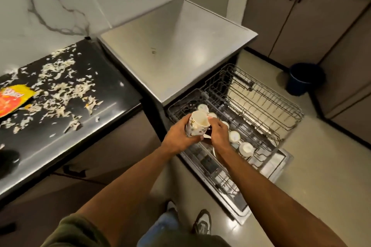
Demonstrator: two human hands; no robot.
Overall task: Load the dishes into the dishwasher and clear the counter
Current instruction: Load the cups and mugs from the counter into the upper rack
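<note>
A white patterned mug point(197, 124) is held over the pulled-out upper rack point(261, 106) of the open dishwasher. My left hand point(178, 136) grips the mug's side from below. My right hand point(217, 132) holds the mug's rim and far side with curled fingers. Several white cups point(234, 136) stand upside down in the rack's left row, just right of my hands. Part of a white dish point(213, 151) shows beneath my right wrist.
The black counter point(96, 86) at left is strewn with white scraps and holds a yellow-orange snack bag point(14, 98). The dishwasher's steel top point(172, 50) lies behind the rack. A dark blue bin point(305, 78) stands on the floor at right, next to cabinets.
</note>
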